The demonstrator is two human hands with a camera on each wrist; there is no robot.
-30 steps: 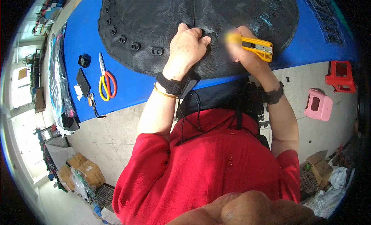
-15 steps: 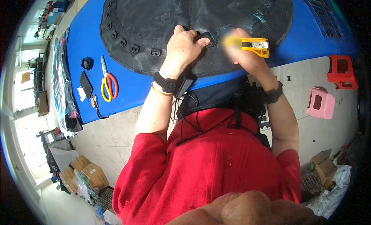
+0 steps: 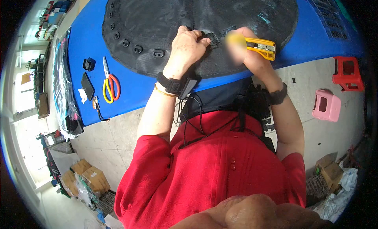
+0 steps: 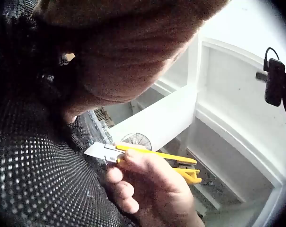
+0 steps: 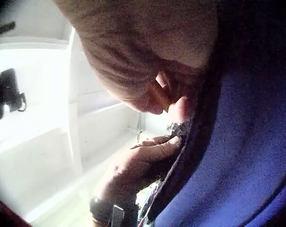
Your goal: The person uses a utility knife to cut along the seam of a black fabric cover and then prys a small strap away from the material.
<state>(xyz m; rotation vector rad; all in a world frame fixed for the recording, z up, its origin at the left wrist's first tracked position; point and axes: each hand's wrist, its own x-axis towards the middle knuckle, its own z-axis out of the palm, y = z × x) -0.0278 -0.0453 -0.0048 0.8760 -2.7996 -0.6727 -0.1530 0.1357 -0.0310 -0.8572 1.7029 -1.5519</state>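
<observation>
A round black mesh mat with black plastic loops along its edge covers much of the table. My left hand rests on its near part, fingers curled, thumb and fingertips pinching a small black webbing tab. My right hand, just to the right, grips a yellow utility knife; its fingertips are blurred in the head view. In the left wrist view the knife's bare blade points toward the webbing beside the left fingers, close over the mesh.
Scissors with red and yellow handles lie left of the mat on the blue table, beside a black phone-like slab and a small black part. Plastic-wrapped goods line the left edge. Red and pink stools stand on the floor at right.
The mat has shifted slightly left in the head view. The webbing tab, raised by the left thumb half a second ago, lies flatter now. The knife has tilted slightly and stays near the left hand.
</observation>
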